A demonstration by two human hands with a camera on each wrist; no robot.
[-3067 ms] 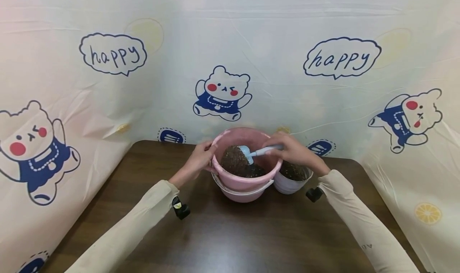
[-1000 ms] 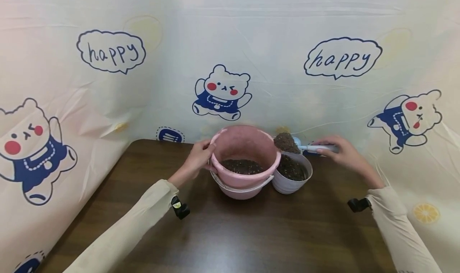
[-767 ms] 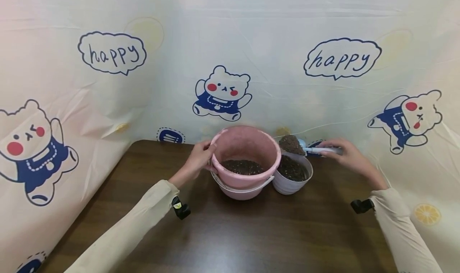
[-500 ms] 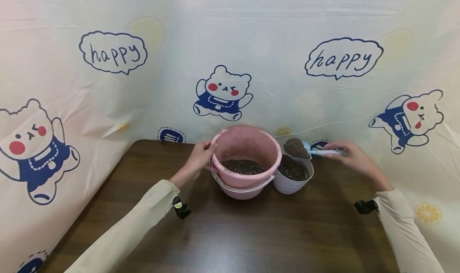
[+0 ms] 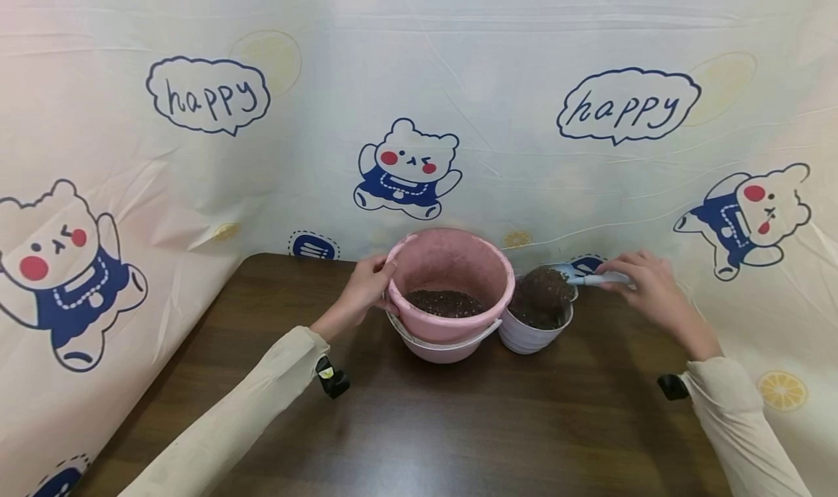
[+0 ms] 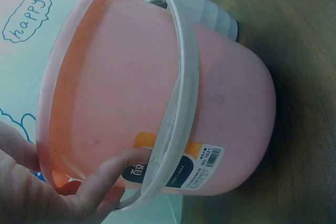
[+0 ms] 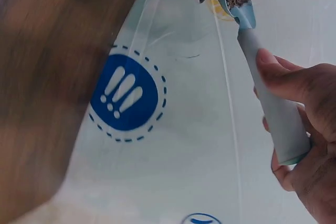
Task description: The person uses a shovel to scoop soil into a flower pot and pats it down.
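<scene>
My left hand grips the left rim of a pink bucket, which holds dark soil at its bottom. In the left wrist view, its index finger or thumb reaches the bucket's white bail handle, beside a label. With curled fingers, my right hand holds the pale handle of a light blue garden trowel. A heap of soil fills the trowel's blade, tilted over a white ribbed flowerpot. Soil inside the pot is partly hidden by that heap.
Bucket and pot stand side by side on a dark wooden table. A printed cloth backdrop hangs right behind the table's far edge and along both sides. A black wrist camera sits under the left sleeve.
The trowel has carried soil out of the bucket and rightward to the pot. Over the last half second it has lowered and tipped toward the pot. The left hand stays on the bucket rim.
</scene>
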